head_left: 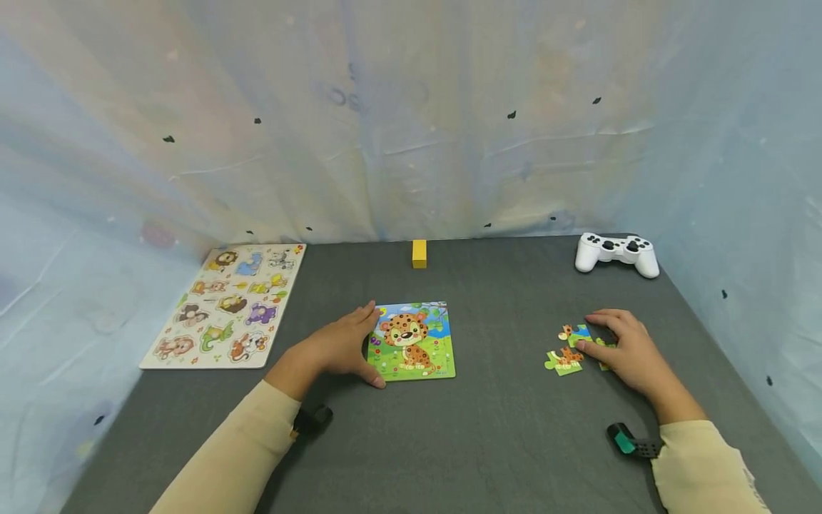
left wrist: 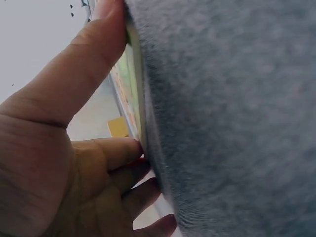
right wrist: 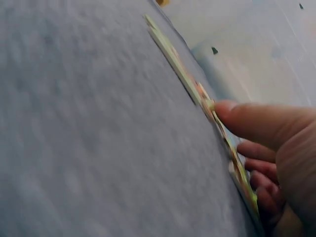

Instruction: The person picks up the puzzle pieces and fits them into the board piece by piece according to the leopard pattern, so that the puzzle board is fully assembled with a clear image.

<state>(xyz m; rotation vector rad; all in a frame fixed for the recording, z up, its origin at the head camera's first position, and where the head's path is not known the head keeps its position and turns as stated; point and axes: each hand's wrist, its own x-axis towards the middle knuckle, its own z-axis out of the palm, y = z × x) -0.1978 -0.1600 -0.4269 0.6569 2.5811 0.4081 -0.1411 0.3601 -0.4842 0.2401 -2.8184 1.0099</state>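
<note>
Left hand (head_left: 343, 344) spread wide, touching the nine-o'clock edge of the picture board (head_left: 411, 343); right hand (head_left: 626, 350), half-splayed, touches jigsaw pieces (head_left: 568, 361) at the board's three o'clock, where I'd judge light, level pressure best.

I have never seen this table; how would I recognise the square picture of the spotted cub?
On the dark grey table, find the large white animal board at the left. To its right, near the middle, lies a smaller square picture. It shows one complete spotted cub, unlike that board or the loose puzzle pieces farther right.
</note>
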